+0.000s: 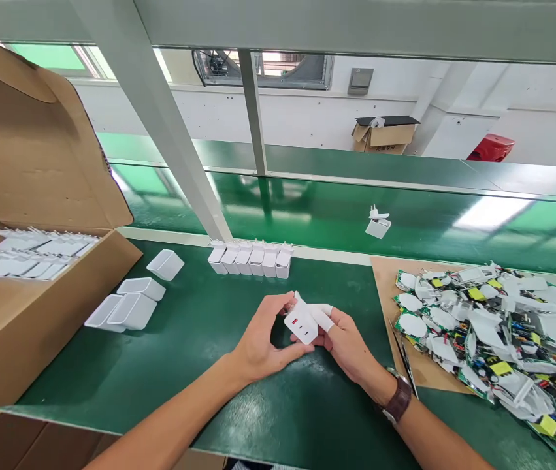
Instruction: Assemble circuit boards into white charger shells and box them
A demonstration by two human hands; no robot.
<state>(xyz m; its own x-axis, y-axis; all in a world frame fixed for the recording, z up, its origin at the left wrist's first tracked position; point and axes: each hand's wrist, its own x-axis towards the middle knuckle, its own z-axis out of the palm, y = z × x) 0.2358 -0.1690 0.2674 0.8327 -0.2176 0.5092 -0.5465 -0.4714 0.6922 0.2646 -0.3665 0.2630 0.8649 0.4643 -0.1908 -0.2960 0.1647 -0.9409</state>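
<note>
Between my two hands, above the green bench, is a white plug-in charger whose face with a red port and darker slots is turned towards me. My left hand grips it from the left, thumb below and fingers at its upper edge. White finger covers show on my right hand, which holds the charger's right side; some of its fingertips are hidden behind the charger. Beyond my hands, a row of several white charger housings stands at the bench's back edge. White empty housings lie to the left.
An open cardboard box with white parts stands at left. On brown cardboard at right lies a pile of circuit boards, with tweezers beside it. One white charger sits on the green surface beyond. A grey post rises behind the bench.
</note>
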